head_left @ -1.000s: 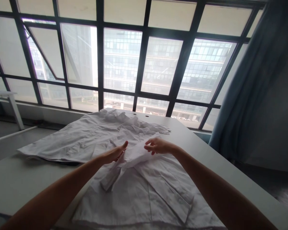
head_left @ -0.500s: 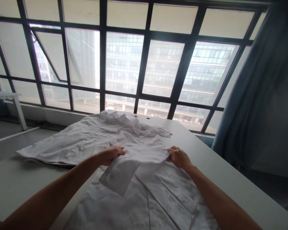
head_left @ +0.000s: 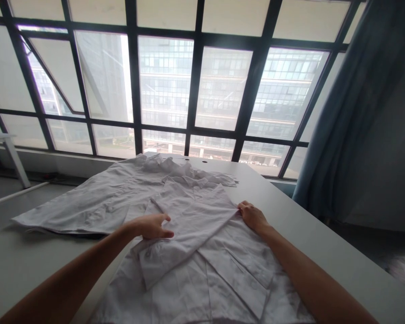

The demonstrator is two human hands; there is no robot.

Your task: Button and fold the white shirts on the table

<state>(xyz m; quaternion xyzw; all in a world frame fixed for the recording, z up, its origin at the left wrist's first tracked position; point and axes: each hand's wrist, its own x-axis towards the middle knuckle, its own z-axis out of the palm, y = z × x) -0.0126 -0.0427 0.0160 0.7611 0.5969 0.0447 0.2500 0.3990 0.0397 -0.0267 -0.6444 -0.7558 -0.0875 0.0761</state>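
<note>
A white shirt (head_left: 222, 274) lies in front of me, with one sleeve (head_left: 189, 243) folded across its body toward the left. The buttoned cuff (head_left: 157, 261) of that sleeve rests at the lower left of the shirt. My left hand (head_left: 153, 226) is just above the cuff, over the sleeve's left part, thumb and fingers apart and nothing pinched between them. At the shirt's right edge, my right hand (head_left: 253, 216) pinches the cloth at the fold. A second sleeve lies folded beneath, its cuff showing at lower right.
More white garments (head_left: 94, 198) lie spread and crumpled behind and to the left on the white table (head_left: 324, 252). Tall windows stand beyond the table. A blue curtain (head_left: 344, 112) hangs at the right, and another white table (head_left: 13, 157) stands at far left.
My left hand has let go of the sleeve and opened. The sleeve, held raised before, now lies flatter across the shirt. My right hand keeps its pinch at the right edge.
</note>
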